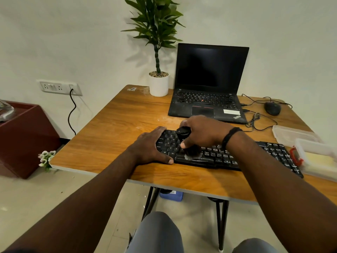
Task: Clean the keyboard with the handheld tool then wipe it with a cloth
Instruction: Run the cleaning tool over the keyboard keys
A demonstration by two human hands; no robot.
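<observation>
Black keyboard (237, 157) with white key legends; black brush (184, 134); orange-brown wood-grain table (113, 128); black laptop (206, 99) with red trackpoint; white pot (159, 86), green plant (156, 21); maroon cabinet (23, 136); black wristband (230, 135).

Laptop (207, 84) behind keyboard (237, 157)
</observation>
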